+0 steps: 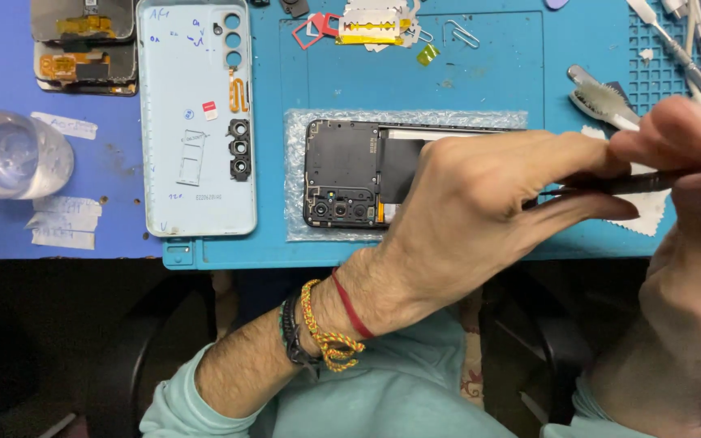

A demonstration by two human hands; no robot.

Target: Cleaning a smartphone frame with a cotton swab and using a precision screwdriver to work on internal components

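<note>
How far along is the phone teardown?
Done: the pale blue back cover is off and lies face down left of the opened phone, which rests on bubble wrap.
In hand: the left hand covers the phone's right part; with the right hand it grips a thin dark tool.
Left: the black inner cover over the board looks still fitted.

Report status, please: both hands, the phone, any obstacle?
Left hand over opened phone, pinching dark tool. Right hand grips same tool. Phone on bubble wrap. Nothing blocking.
</note>
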